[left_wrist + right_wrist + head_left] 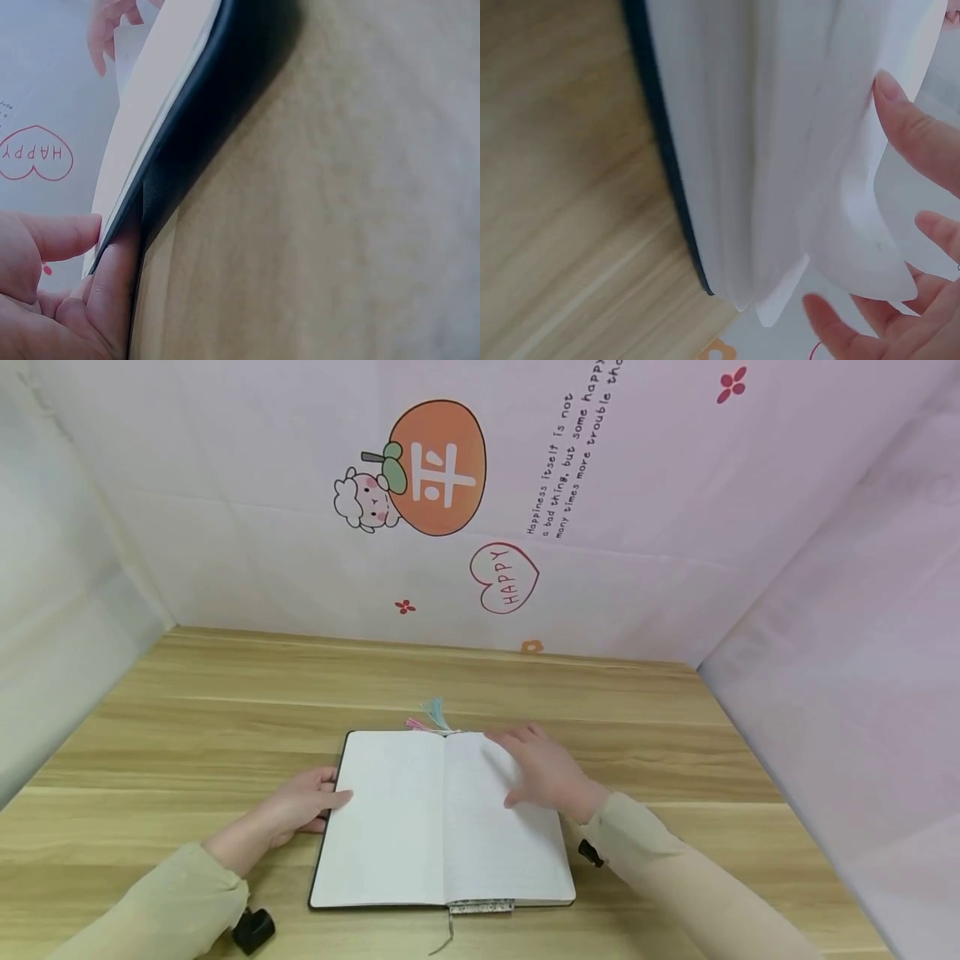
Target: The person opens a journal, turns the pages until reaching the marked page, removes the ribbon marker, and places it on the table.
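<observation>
An open notebook (390, 818) with blank white pages and a dark cover lies on the wooden table. My left hand (300, 806) grips its left edge, thumb on the page and fingers under the cover; the left wrist view shows this cover edge (180, 135) tilted up. Over the upper part of the right page (502, 852) is my right hand (543, 772), fingers spread. In the right wrist view the thumb (911, 124) touches a loose page (855, 247), whose curled corner overlaps the other fingers.
Blue and pink tassels (435, 712) stick out past the notebook's top edge. At its bottom edge are a grey patterned strip (482, 907) and a thin ribbon (451, 928). A printed white sheet (622, 577) stands behind the table, with plain sheets at both sides.
</observation>
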Available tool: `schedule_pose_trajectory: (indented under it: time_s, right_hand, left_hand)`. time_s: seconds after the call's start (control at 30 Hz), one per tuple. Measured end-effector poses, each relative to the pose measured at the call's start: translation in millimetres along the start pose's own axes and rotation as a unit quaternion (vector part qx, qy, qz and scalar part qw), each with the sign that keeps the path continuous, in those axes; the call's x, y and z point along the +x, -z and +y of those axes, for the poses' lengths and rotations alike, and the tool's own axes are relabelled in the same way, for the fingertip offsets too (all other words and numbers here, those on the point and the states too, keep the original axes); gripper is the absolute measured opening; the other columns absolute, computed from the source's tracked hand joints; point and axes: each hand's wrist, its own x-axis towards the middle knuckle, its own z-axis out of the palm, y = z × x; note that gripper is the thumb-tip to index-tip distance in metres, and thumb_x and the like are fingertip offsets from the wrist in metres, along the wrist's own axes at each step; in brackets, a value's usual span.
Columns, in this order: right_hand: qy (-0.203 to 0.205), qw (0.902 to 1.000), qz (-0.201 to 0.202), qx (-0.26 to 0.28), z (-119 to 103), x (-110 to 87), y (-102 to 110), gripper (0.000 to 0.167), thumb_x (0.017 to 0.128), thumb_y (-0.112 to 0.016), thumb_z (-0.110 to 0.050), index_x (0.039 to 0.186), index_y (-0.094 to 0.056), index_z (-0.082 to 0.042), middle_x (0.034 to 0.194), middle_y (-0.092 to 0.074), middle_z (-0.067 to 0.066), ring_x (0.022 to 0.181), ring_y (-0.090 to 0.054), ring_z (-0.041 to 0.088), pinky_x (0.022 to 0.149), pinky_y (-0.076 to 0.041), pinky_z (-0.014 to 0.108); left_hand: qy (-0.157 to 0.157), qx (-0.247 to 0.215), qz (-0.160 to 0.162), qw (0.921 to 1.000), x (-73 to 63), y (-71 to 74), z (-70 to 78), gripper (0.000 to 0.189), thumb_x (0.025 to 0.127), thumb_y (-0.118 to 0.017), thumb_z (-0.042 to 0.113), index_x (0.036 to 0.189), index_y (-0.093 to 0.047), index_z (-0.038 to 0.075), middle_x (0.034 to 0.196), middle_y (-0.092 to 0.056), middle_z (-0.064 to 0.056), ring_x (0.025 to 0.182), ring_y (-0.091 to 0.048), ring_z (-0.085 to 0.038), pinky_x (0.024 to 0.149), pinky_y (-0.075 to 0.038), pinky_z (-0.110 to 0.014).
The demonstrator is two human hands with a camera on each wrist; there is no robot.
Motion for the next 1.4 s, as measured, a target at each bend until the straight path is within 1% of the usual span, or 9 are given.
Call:
schedule_pose_trajectory:
  time_s: [0.33, 0.47, 0.63, 0.8, 0.9, 1.03, 1.1, 1.3, 1.4]
  right_hand:
    - [-0.039, 0.9935, 0.048, 0.096, 15, -16.5, -11, 0.092, 0.064, -0.087, -0.011, 0.143, -0.039, -0.01, 0.136, -0.048, 0.019, 0.117, -0.052, 0.035, 0.092, -0.047, 0.047]
    - [-0.066, 0.9861, 0.051, 0.144, 21, -22.8, -13, 0.094, 0.066, -0.085, -0.007, 0.145, -0.034, -0.009, 0.141, -0.045, 0.017, 0.101, -0.057, 0.027, 0.085, -0.049, 0.038]
    - [-0.083, 0.9709, 0.054, 0.218, 30, -30.6, -15, 0.095, 0.068, -0.083, -0.002, 0.146, -0.031, -0.006, 0.127, -0.051, 0.018, 0.081, -0.055, 0.016, 0.066, -0.047, 0.024]
    - [-0.096, 0.939, 0.026, 0.329, 39, -37.3, -19, 0.096, 0.071, -0.079, 0.002, 0.148, -0.022, -0.004, 0.119, -0.049, 0.022, 0.081, -0.052, 0.018, 0.066, -0.046, 0.022]
    - [-0.109, 0.9083, 0.003, 0.404, 42, -39.7, -21, 0.098, 0.074, -0.076, 0.004, 0.15, -0.016, -0.006, 0.117, -0.048, 0.022, 0.081, -0.049, 0.017, 0.065, -0.046, 0.021]
    - [-0.127, 0.8664, -0.017, 0.483, 44, -41.1, -21, 0.096, 0.077, -0.073, 0.004, 0.151, -0.013, -0.007, 0.112, -0.049, 0.017, 0.077, -0.048, 0.012, 0.061, -0.046, 0.021]
    - [-0.138, 0.8503, -0.022, 0.508, 44, -41.7, -20, 0.094, 0.079, -0.073, 0.002, 0.151, -0.013, -0.006, 0.111, -0.05, 0.014, 0.074, -0.049, 0.01, 0.059, -0.046, 0.021]
    - [-0.137, 0.8164, -0.035, 0.56, 42, -42.3, -17, 0.091, 0.082, -0.072, -0.005, 0.149, -0.011, 0.001, 0.12, -0.056, 0.015, 0.079, -0.057, 0.009, 0.059, -0.047, 0.023]
    - [-0.127, 0.7942, -0.042, 0.593, 40, -42.9, -15, 0.091, 0.085, -0.069, -0.006, 0.15, -0.007, 0.001, 0.119, -0.057, 0.011, 0.084, -0.059, 0.009, 0.062, -0.049, 0.023]
  left_hand:
    - [0.005, 0.004, 0.004, 1.0, 1.0, -0.5, -1.5, 0.045, 0.096, -0.055, 0.016, 0.132, -0.042, -0.007, 0.101, -0.058, -0.009, 0.083, -0.055, -0.015, 0.068, -0.051, -0.03]
    - [0.005, 0.003, 0.007, 1.0, 1.5, -0.6, -1.8, 0.047, 0.096, -0.055, 0.016, 0.134, -0.039, -0.008, 0.107, -0.058, -0.011, 0.085, -0.056, -0.015, 0.068, -0.052, -0.03]
    - [0.008, 0.005, 0.009, 0.9999, 1.7, -1.1, -1.5, 0.052, 0.096, -0.055, 0.016, 0.137, -0.036, -0.009, 0.119, -0.054, -0.019, 0.088, -0.056, -0.016, 0.07, -0.052, -0.031]
    - [0.012, 0.007, 0.014, 0.9998, 1.5, -2.3, -1.3, 0.054, 0.096, -0.055, 0.016, 0.137, -0.034, -0.01, 0.12, -0.053, -0.022, 0.089, -0.056, -0.017, 0.07, -0.053, -0.031]
    - [0.015, 0.005, 0.016, 0.9998, 1.3, -2.5, -1.1, 0.053, 0.096, -0.055, 0.016, 0.137, -0.035, -0.01, 0.113, -0.055, -0.018, 0.087, -0.056, -0.017, 0.07, -0.052, -0.031]
    - [0.015, 0.006, 0.018, 0.9997, 0.3, -2.6, -0.4, 0.052, 0.096, -0.055, 0.015, 0.136, -0.035, -0.01, 0.117, -0.053, -0.021, 0.088, -0.056, -0.018, 0.07, -0.052, -0.031]
    - [0.014, 0.009, 0.018, 0.9997, -0.3, -2.7, 0.1, 0.052, 0.096, -0.055, 0.016, 0.137, -0.035, -0.01, 0.123, -0.05, -0.024, 0.09, -0.056, -0.018, 0.07, -0.053, -0.031]
    - [0.015, 0.011, 0.019, 0.9997, 1.2, -3.1, -1.5, 0.053, 0.096, -0.055, 0.017, 0.137, -0.035, -0.009, 0.129, -0.046, -0.027, 0.093, -0.056, -0.02, 0.071, -0.053, -0.032]
    - [0.014, 0.009, 0.017, 0.9997, 2.4, -3.0, -3.2, 0.054, 0.096, -0.056, 0.017, 0.137, -0.034, -0.009, 0.13, -0.046, -0.027, 0.093, -0.056, -0.02, 0.072, -0.053, -0.032]
